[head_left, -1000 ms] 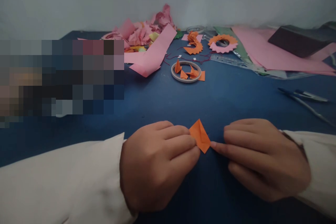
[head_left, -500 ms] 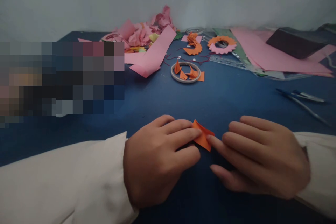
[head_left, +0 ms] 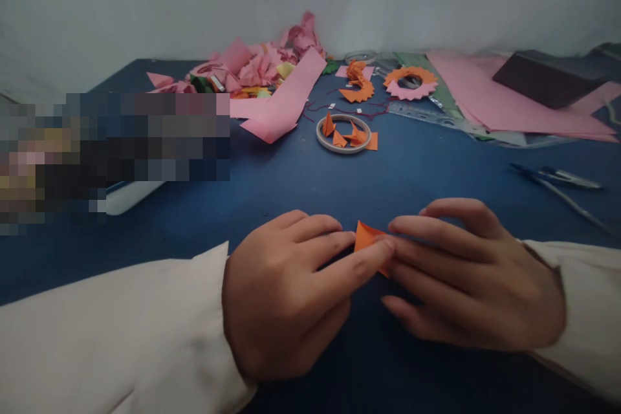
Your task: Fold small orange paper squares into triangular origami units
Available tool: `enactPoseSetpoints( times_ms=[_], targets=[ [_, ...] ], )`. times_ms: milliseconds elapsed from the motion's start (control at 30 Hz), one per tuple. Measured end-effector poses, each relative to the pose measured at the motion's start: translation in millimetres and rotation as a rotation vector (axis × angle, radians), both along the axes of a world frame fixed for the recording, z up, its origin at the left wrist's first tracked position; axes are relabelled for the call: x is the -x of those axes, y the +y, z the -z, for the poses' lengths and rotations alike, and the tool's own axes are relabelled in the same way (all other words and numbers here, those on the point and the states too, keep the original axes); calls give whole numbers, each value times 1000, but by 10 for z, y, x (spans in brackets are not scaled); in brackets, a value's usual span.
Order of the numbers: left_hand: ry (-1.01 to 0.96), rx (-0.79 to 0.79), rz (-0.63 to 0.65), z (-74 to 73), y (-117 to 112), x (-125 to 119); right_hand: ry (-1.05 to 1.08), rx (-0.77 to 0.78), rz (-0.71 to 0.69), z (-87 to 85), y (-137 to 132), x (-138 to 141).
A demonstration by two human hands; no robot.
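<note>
A small folded orange paper piece (head_left: 365,235) lies on the blue table (head_left: 417,174) near the front edge, mostly covered by fingers. My left hand (head_left: 291,291) rests on the table with its fingers curled and pressing the paper's left side. Facing it, my right hand (head_left: 466,278) has its fingertips on the paper's right side. Both wrists wear white sleeves. Only an upper corner of the paper shows.
A white tape ring (head_left: 343,133) holds several small orange folded pieces. Behind it lie an orange folded chain (head_left: 358,81) and an orange-and-pink paper wreath (head_left: 411,82). Pink paper scraps (head_left: 262,71) are piled back left, pink sheets (head_left: 504,103) back right, scissors (head_left: 557,181) at right.
The orange piece went from standing as an open triangle to folded down flat. Both hands closed in over it, my right fingers sliding left onto it.
</note>
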State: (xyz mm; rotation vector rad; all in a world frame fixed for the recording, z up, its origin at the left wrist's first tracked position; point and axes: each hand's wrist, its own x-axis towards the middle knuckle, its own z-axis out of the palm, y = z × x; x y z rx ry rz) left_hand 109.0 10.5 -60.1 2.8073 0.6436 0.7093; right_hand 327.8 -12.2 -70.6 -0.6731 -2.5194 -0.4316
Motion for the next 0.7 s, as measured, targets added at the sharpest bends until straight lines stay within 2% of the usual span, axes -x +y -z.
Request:
enactPoseSetpoints(
  times_ms=[367,500,700],
  targets=[
    [106,-43,-6,-26,3,38,50,68,37,-20,43,39],
    [84,12,-35,-4,0,17,111,141,54,-30,71,45],
    [93,43,21,37,1,16,145,136,52,-37,81,52]
  ],
)
